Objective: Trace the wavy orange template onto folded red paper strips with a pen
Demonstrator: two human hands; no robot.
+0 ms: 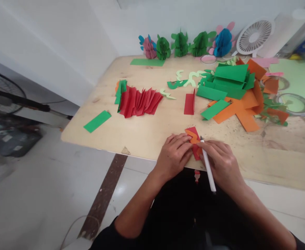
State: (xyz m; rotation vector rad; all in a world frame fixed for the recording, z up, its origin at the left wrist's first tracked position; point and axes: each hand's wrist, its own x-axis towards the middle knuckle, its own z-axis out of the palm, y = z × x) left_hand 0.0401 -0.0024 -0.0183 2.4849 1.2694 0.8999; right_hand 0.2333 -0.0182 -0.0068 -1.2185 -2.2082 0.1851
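Note:
At the table's front edge lies a red paper piece (196, 152) with a wavy orange cutout (193, 136) on top. My left hand (175, 151) presses on the left side of both, its fingers together at the orange cutout. From the right, my right hand (220, 158) has its fingers closed around a white pen (209, 170), whose dark tip points up and away from me, and its fingertips touch the right side of the papers. Beyond my hands stands a folded red piece (189, 103). A row of folded red papers (142, 101) sits further left.
Green folded papers (230, 78) and orange papers (246, 111) are heaped at the right, near tape rolls (294, 104). Paper figures (180, 44) and a white fan (255, 36) line the wall. A green strip (97, 121) lies on the left of the wooden table (90, 104).

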